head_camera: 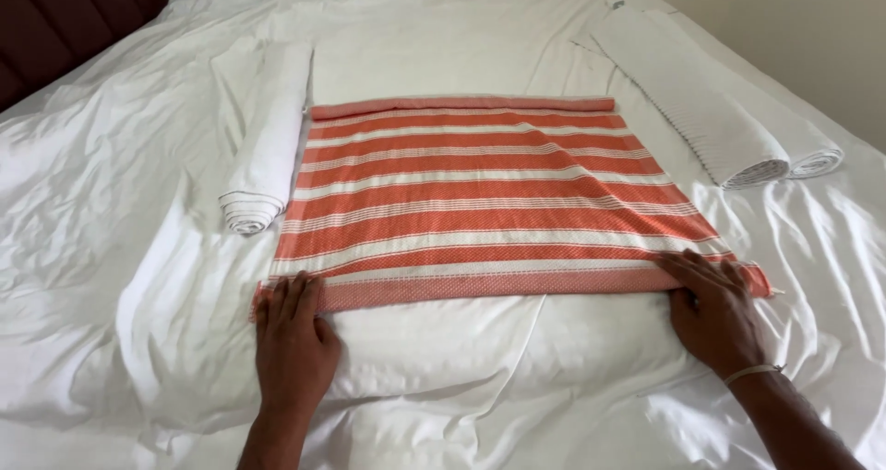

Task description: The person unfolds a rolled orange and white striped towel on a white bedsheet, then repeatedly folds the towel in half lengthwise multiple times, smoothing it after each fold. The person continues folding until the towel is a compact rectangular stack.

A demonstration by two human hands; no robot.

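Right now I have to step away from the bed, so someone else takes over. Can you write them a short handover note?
Left hand: flat, palm down on the near left corner of the orange striped towel.
Right hand: flat on its near right corner.
The towel lies spread on the white bed sheet, far edge turned over in a narrow fold.
Done: one rolled white towel on the left, two rolled white towels on the right.
Left: the striped towel is not rolled.

Orange-and-white striped towel (489, 193), folded flat, approx. rectangular, spread mid-bed, stripes running L–R, far edge doubled over in a narrow roll, near hem w/ plain orange band, near corners pinned flat, slightly skewed toward R.
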